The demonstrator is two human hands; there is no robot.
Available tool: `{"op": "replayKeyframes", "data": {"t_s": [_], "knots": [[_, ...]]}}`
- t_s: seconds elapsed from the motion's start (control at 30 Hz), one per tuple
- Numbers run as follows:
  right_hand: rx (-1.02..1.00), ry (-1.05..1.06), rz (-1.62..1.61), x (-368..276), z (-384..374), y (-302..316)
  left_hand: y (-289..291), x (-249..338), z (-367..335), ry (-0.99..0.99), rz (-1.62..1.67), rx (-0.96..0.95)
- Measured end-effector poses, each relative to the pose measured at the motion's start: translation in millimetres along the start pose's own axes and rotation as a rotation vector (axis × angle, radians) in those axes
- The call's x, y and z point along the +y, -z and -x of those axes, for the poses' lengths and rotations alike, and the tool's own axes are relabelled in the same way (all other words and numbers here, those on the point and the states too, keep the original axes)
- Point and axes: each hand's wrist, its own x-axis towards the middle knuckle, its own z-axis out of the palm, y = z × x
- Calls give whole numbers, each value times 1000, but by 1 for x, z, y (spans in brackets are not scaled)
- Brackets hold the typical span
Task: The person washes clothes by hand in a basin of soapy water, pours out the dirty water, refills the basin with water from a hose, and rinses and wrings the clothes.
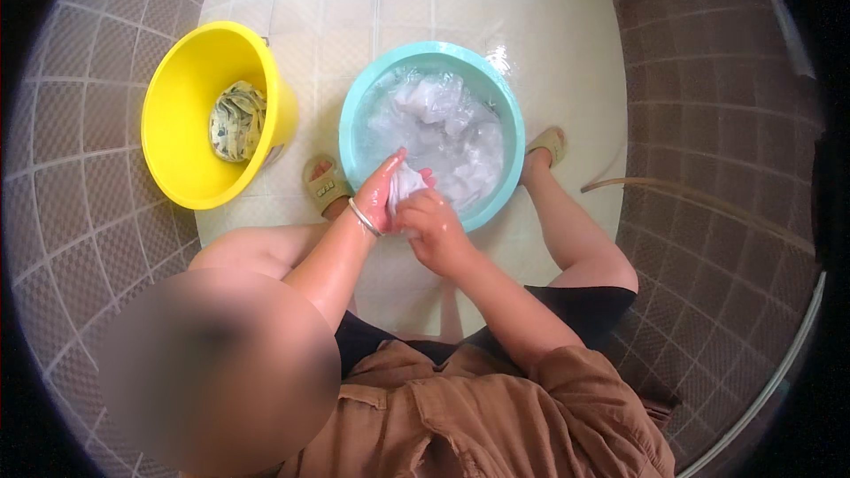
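A turquoise basin (349, 124) of water stands on the floor in front of me, with a wet white cloth (434, 93) bunched up in it. Over its near rim, my left hand (382, 193) holds a gathered part of white cloth against its palm, thumb pointing up. My right hand (432, 228) has its fingers curled onto the same part from the right side. Both hands look wet, and a light bracelet (364, 218) circles the left wrist. Where the cloth runs under the hands is partly hidden.
A yellow bucket (173, 137) at the left has a patterned folded cloth (237, 122) inside. My slippered feet flank the basin. A brown hose (655, 184) lies by the right tiled wall (708, 124). Another tiled wall (97, 124) rises at the left.
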Motion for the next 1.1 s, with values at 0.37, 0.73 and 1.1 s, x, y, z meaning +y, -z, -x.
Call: {"op": "replayKeyframes", "data": {"t_s": [0.37, 0.73, 1.1], "knots": [[-113, -293, -440, -22, -13, 72, -57, -20, 68, -261, -374, -766], [-460, -514, -1125, 6, -17, 76, -41, -43, 58, -73, -113, -666], [-9, -138, -2256, -23, -50, 23, -64, -44, 96, -4, 404, -936]]}}
